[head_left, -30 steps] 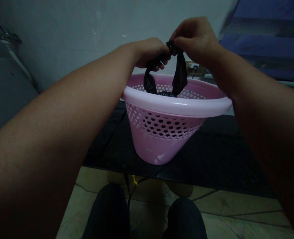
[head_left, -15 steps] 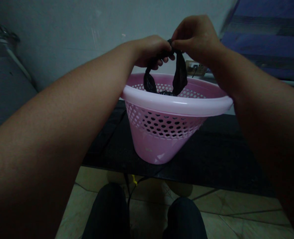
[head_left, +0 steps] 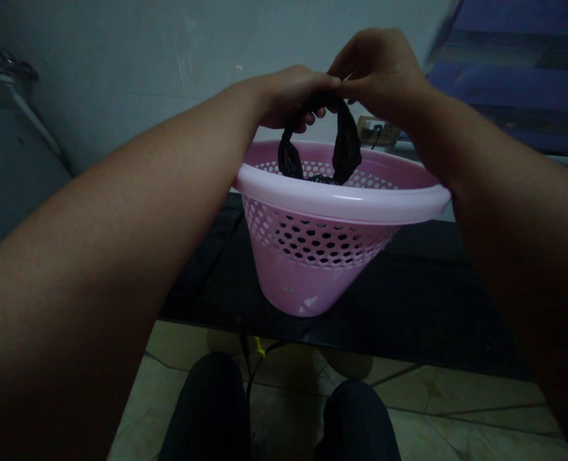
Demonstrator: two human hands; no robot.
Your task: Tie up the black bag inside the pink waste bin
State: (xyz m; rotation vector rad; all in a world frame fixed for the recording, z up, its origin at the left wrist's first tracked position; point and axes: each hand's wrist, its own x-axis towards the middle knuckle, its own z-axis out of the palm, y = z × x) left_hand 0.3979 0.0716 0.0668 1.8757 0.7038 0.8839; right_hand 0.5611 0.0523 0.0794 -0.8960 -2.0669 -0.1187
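Note:
A pink perforated plastic basket (head_left: 322,250) stands on a dark low table (head_left: 422,301) in front of me. A black plastic bag (head_left: 346,150) sits inside it, its two twisted handles rising above the rim. My left hand (head_left: 291,96) is closed round the left handle. My right hand (head_left: 380,70) pinches the right handle. Both hands meet just above the basket's middle, fingertips touching. Most of the bag's body is hidden behind the basket wall.
A pale wall rises behind the table. A blue mattress or cushion (head_left: 519,77) lies at the upper right, and a power strip (head_left: 377,131) sits behind the basket. My dark-trousered knees (head_left: 284,416) and a cable show over the tiled floor below.
My hands have drawn together until the fingertips touch, bringing the two bag handles closer. The basket has not moved.

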